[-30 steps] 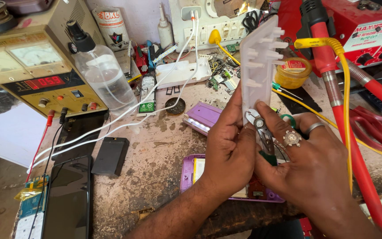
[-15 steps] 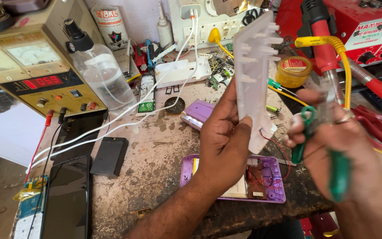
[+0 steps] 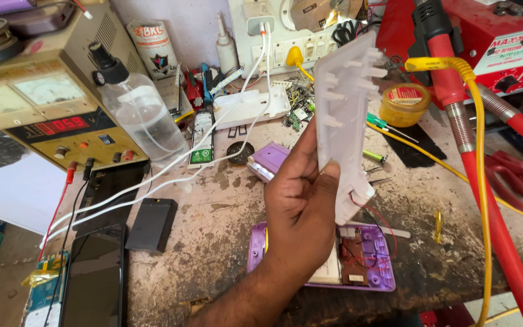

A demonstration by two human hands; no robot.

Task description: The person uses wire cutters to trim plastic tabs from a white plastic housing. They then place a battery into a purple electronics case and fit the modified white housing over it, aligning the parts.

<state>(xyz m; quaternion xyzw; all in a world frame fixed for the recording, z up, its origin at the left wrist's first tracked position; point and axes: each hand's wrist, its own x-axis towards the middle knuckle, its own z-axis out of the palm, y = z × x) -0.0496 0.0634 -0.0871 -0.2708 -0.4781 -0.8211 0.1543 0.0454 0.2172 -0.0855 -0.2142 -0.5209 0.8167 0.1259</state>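
Here, step in hand: the left hand point(image 3: 301, 206) held a white plastic cover point(image 3: 349, 115) upright above the table point(image 3: 213, 242), ribbed inner side towards the right, lifted off the open purple case point(image 3: 382, 266).
Left hand: closed around the cover's near lower edge, thumb on the facing side and fingers wrapped behind it.
Right hand: out of view, so its state could not be told.
Where the cover was: in the air at the middle of the scene, its lower corner just above the purple case, its top reaching up towards the far white socket board point(image 3: 286, 30).
Purple case: lying flat at the near edge of the table, with a brown circuit board point(image 3: 355, 254) showing inside.
Tether: thin red wires point(image 3: 373, 212) ran from the cover's lower end down to the circuit board.
What the next move called for, as a judgement: a steady grip with slack left in those wires, since pulling the cover further from the case would likely strain their joints.
Change from half a second earlier: the right hand, which had held green-handled pliers beside the cover, was gone from the picture; the left hand's grip looked unchanged.
Round about: a bench power supply point(image 3: 49, 115) and a clear bottle point(image 3: 140, 115) far left, a yellow tin point(image 3: 405, 103) far right, a black phone point(image 3: 95, 278) near left.
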